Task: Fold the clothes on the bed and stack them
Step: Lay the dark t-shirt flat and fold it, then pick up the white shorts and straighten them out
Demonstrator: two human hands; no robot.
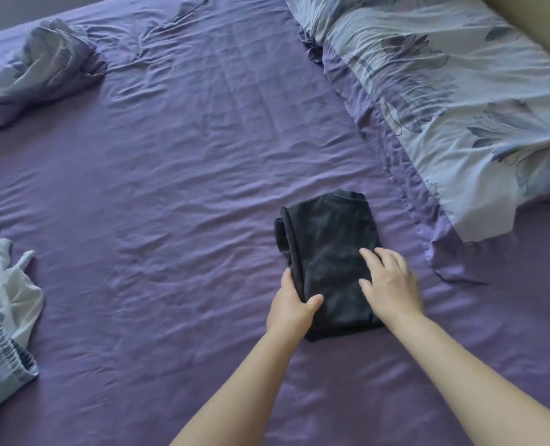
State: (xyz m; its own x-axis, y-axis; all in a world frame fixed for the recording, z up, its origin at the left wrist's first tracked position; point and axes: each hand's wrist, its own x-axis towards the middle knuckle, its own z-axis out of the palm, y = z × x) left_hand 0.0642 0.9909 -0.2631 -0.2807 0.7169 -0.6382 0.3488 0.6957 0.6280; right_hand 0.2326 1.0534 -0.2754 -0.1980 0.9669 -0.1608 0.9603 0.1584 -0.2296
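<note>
near the bed's front edge, left hand is pinching the folded black cotton garment's side while right hand is pressing spread fingers on top, finishing its fold; next likely needs the crumpled white garment at the left edge.

One folded black cloth garment is lying on one purple-sheeted bed. Two unfolded garments are waiting: one white crumpled piece, one light blue elastic-waisted piece. One floral pillow and one bunched floral duvet are lying there.

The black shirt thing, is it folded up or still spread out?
Folded. The black garment lies as a small neat rectangle on the purple sheet, layered edges showing on its left. The left hand grips that edge; the right hand presses flat on top.
</note>
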